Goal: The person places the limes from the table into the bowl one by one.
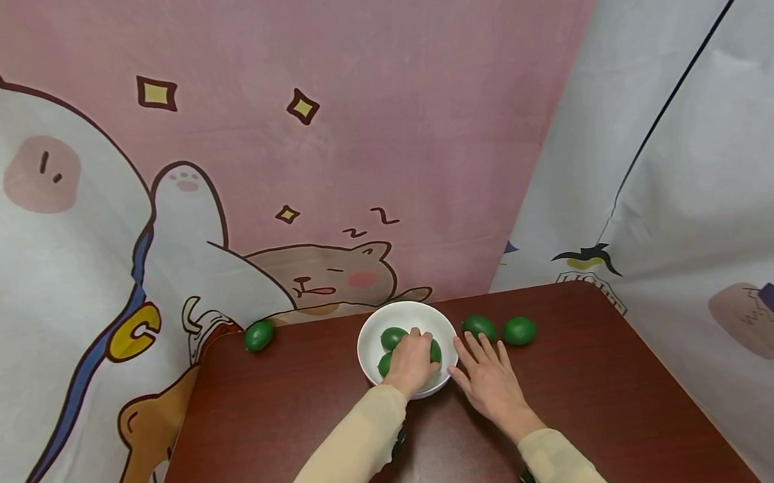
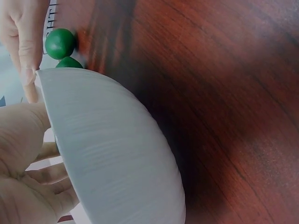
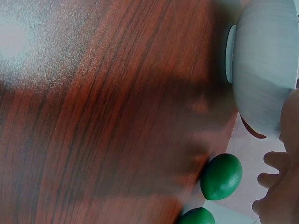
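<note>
Head view: a pink-and-white cartoon backdrop (image 1: pixel 447 126) is hanging behind a dark reddish-brown tabletop (image 1: pixel 291 415). Pale yellow sleeves (image 1: pixel 352 449) are covering the person's arms. A white bowl (image 1: pixel 410 316) is standing near the tabletop's far edge. The hands are lying apart: the right hand (image 1: pixel 492 388), fingers spread and holding nothing, is resting against the bowl's right side; the left hand (image 1: pixel 412 361) is lying inside the bowl, though whether it is gripping anything I cannot tell. Three green limes are showing around it: a back lime (image 1: pixel 393 338), a front lime (image 1: pixel 385 364) and a right-side lime (image 1: pixel 436 351). Beyond the right hand, an inner lime (image 1: pixel 478 327) and an outer lime (image 1: pixel 519 331) are sitting side by side. One lone lime (image 1: pixel 259 335) is lying well apart, at the far left.
</note>
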`<state>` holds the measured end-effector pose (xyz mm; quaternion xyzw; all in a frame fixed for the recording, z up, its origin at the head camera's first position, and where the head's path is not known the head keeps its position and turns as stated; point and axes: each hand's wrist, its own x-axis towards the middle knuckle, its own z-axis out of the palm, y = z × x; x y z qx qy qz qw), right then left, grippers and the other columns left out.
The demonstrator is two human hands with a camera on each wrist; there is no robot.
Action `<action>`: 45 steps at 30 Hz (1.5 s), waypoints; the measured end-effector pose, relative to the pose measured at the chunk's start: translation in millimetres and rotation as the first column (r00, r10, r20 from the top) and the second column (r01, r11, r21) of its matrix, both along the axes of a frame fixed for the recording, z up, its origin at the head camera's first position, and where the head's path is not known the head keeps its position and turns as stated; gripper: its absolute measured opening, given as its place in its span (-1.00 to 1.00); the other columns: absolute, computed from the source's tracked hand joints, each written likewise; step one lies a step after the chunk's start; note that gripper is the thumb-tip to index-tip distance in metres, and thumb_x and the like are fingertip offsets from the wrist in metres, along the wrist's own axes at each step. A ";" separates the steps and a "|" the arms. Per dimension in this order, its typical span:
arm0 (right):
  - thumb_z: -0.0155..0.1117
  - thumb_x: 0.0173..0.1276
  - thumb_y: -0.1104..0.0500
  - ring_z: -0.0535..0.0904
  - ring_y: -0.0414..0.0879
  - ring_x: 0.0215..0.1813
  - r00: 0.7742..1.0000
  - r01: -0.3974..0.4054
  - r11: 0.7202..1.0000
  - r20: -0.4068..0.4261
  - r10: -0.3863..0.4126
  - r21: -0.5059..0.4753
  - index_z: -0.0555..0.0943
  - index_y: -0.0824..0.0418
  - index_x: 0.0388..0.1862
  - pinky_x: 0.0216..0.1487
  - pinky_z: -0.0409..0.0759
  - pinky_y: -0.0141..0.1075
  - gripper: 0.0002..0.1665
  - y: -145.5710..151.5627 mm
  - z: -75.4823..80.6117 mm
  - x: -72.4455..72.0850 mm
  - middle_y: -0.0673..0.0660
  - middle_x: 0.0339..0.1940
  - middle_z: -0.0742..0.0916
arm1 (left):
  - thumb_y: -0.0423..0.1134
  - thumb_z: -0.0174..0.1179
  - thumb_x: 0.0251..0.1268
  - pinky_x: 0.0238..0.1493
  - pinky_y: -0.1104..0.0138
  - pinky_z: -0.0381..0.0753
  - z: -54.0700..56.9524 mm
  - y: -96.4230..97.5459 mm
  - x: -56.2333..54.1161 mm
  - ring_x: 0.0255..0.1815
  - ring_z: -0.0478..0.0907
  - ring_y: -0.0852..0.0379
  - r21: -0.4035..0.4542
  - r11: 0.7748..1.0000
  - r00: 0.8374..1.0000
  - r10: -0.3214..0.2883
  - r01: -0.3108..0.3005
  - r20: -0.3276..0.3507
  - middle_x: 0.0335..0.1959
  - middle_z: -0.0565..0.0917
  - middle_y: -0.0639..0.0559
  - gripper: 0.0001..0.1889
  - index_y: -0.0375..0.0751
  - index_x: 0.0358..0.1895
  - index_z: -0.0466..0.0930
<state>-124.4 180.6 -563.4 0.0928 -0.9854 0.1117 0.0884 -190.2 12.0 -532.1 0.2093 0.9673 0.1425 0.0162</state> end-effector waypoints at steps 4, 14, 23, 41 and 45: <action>0.21 0.53 -0.17 0.28 0.33 0.57 1.000 -0.002 1.000 -0.007 0.002 -0.005 0.41 0.13 0.56 0.55 0.05 0.34 -0.25 -0.2 0.8 0.2 0.30 0.55 0.45 | -0.11 0.54 0.12 -0.24 0.17 0.71 -2.4 2.3 -1.3 -0.24 0.65 -0.05 -0.016 1.000 1.000 -0.008 0.008 -0.015 -0.20 0.63 -0.14 -0.56 -0.25 0.02 0.69; 0.25 0.51 -0.14 0.31 0.32 0.56 1.000 -0.002 1.000 -0.029 0.002 0.008 0.43 0.14 0.55 0.53 0.10 0.33 -0.27 -0.5 2.2 1.2 0.30 0.52 0.48 | -0.12 0.54 0.10 -0.24 0.19 0.71 -3.8 5.1 -0.6 -0.24 0.67 -0.07 -0.041 0.999 0.998 -0.034 0.031 -0.057 -0.21 0.64 -0.14 -0.59 -0.26 -0.04 0.71; 0.24 0.53 -0.13 0.31 0.31 0.56 1.000 0.000 1.000 -0.027 0.000 0.009 0.43 0.14 0.55 0.54 0.10 0.32 -0.28 -1.8 3.4 0.4 0.29 0.52 0.48 | -0.12 0.55 0.08 -0.22 0.20 0.71 -2.0 5.4 1.9 -0.23 0.66 -0.07 -0.046 0.999 0.997 -0.024 0.021 -0.069 -0.20 0.64 -0.14 -0.58 -0.25 -0.04 0.70; 0.24 0.51 -0.15 0.31 0.33 0.56 1.000 0.006 1.000 -0.030 -0.006 0.012 0.44 0.14 0.54 0.53 0.10 0.32 -0.27 -1.0 0.6 1.2 0.31 0.52 0.48 | -0.09 0.52 0.15 -0.11 0.18 0.71 4.7 -3.1 4.3 -0.10 0.64 -0.03 -0.030 1.000 1.000 -0.009 0.008 -0.023 -0.11 0.66 -0.13 -0.53 -0.23 0.08 0.69; 0.24 0.51 -0.16 0.32 0.33 0.55 0.999 0.003 1.000 -0.038 -0.003 0.022 0.44 0.14 0.54 0.52 0.14 0.32 -0.26 -1.3 0.2 1.1 0.31 0.52 0.48 | -0.06 0.52 0.15 -0.09 0.18 0.70 7.6 -9.5 7.3 -0.08 0.63 -0.02 -0.015 0.999 0.999 -0.030 0.029 -0.045 -0.09 0.66 -0.11 -0.49 -0.23 0.12 0.68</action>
